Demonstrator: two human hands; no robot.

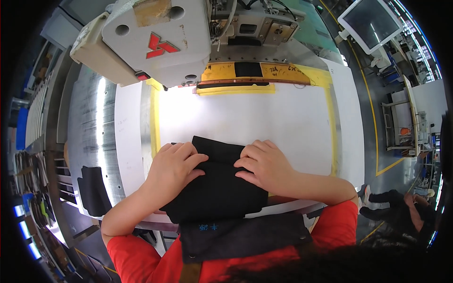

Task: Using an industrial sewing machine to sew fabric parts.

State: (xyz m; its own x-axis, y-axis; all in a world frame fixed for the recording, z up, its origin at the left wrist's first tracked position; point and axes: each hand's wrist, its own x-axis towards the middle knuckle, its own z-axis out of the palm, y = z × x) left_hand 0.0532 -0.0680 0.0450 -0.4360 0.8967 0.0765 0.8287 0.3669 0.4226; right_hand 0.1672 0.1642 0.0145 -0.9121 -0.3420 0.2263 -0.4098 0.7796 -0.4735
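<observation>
A piece of black fabric [214,191], folded over near its far edge, lies across the front of the white work surface and hangs toward my lap. My left hand [178,162] grips its left side, thumb and fingers closed on the cloth. On the right side my right hand [258,162] pinches the same fabric, fingers curled over the fold. Both hands are at about the same height, with the fold between them. Fingertips are partly hidden by the cloth and by the hands themselves.
Beyond my hands stands a large sewing machine head [155,40] above a yellow-taped clamp strip [283,70] with black cloth in it. Another black fabric piece [94,191] lies at the left. A monitor [370,23] is at the far right; a seated person [406,207] is at the right.
</observation>
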